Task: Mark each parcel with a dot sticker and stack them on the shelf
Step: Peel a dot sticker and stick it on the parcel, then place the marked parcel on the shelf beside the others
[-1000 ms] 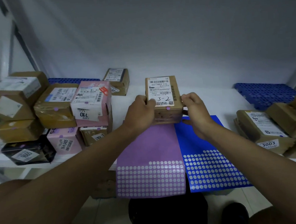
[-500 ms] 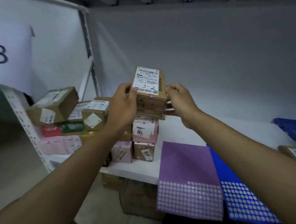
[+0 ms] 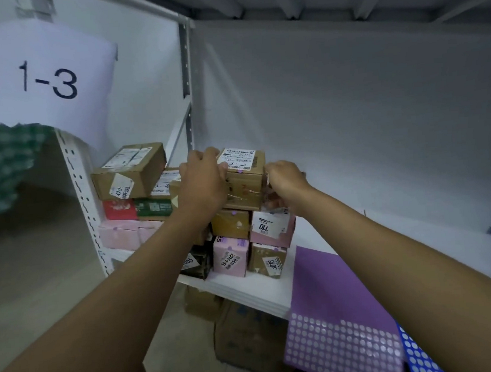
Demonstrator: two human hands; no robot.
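I see the brown cardboard parcel sitting upright on top of the stack of parcels at the left end of the white shelf, white shipping label facing up, a purple dot sticker at its front top edge. Left hand grips its left side, right hand its right side. Purple dot sticker sheet lies flat on the shelf, overhanging the front edge.
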